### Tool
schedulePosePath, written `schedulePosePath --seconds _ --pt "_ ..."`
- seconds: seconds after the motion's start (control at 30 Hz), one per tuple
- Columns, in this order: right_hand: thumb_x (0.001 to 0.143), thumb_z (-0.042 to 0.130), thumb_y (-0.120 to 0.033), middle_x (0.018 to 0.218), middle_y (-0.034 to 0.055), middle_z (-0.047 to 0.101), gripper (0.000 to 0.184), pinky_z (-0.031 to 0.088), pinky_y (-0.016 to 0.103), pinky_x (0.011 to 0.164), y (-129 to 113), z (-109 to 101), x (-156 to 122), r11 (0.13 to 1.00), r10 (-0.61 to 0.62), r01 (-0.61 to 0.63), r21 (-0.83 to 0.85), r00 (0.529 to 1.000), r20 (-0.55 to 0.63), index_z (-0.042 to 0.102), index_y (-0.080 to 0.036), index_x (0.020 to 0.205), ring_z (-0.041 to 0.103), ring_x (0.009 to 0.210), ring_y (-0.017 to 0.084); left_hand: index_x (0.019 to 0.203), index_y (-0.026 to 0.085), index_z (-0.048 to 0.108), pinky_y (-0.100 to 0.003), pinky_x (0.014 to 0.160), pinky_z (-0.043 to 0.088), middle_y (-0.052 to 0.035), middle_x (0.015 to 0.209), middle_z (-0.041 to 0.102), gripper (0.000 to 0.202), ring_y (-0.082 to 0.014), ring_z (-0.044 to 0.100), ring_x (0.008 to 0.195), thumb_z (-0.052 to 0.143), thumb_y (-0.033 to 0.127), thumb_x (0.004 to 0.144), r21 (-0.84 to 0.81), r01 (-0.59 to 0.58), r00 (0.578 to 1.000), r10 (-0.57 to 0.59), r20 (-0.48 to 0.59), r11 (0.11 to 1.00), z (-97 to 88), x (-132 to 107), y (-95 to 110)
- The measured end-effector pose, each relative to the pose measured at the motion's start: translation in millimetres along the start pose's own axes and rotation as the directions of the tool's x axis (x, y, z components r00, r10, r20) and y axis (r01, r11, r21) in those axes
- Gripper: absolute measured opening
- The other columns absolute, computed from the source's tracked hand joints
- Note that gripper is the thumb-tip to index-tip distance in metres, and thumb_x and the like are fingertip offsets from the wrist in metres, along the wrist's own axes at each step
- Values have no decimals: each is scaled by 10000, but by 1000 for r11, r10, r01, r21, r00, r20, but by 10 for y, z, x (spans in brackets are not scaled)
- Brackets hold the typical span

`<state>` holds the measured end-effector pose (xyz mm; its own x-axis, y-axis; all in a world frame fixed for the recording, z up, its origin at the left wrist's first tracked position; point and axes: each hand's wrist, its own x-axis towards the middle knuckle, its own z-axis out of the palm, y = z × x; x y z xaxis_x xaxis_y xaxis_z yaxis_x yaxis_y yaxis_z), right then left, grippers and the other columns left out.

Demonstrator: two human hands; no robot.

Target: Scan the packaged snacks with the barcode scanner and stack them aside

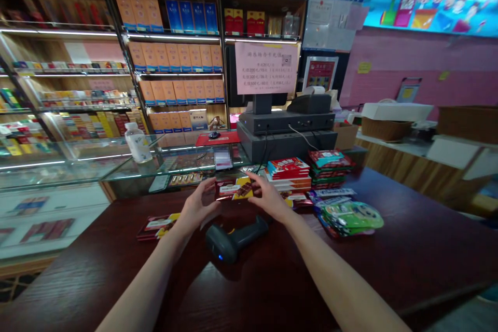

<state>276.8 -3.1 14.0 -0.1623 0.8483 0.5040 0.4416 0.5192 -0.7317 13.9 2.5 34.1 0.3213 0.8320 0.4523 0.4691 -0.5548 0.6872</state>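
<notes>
"Head view: where is the wrapped bar seen?"

"It is seen between the two hands, above the brown counter, its label turned to the camera."

"And how is it held?"

"By the right hand its right end is gripped, between thumb and fingers. The left hand is half open, curved around the left end; whether contact is made there cannot be told."

"What is placed around them?"

"Below the bar, between the forearms, a barcode scanner is laid. Beside the left wrist, similar packets are piled. To the right of the right hand, green packages are placed, well apart from the bar."
</notes>
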Motion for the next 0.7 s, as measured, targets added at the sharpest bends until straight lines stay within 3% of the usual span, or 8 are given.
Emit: schedulePosePath --seconds 0.27,0.47,0.7 --pt "744 599 -68 1362 57 566 790 549 353 928 -35 101 -76 996 -28 23 81 998 62 432 -329 1471 610 1112 192 1391 243 436 -480 1164 377 -78 1414 583 651 -238 539 1327 668 358 794 -101 64 998 -66 -20 993 -18 -152 -122" --pt "766 592 -84 1412 57 534 769 542 365 959 3 129 -97 997 -35 28 76 996 86 423 -328 1475 593 1163 203 1401 247 430 -480 1158 389 -78 1399 600 631 -229 560 1304 657 357 823 -171 61 998 -56 33 983 -3 -182 -160" --pt "795 629 -170 1305 70 620 573 545 362 943 25 106 -130 989 26 -37 140 997 77 515 -265 1348 619 1154 204 1353 221 509 -486 1129 431 -82 1331 650 564 -241 601 1253 642 363 824 -211 65 997 -73 -32 975 40 -199 -124"
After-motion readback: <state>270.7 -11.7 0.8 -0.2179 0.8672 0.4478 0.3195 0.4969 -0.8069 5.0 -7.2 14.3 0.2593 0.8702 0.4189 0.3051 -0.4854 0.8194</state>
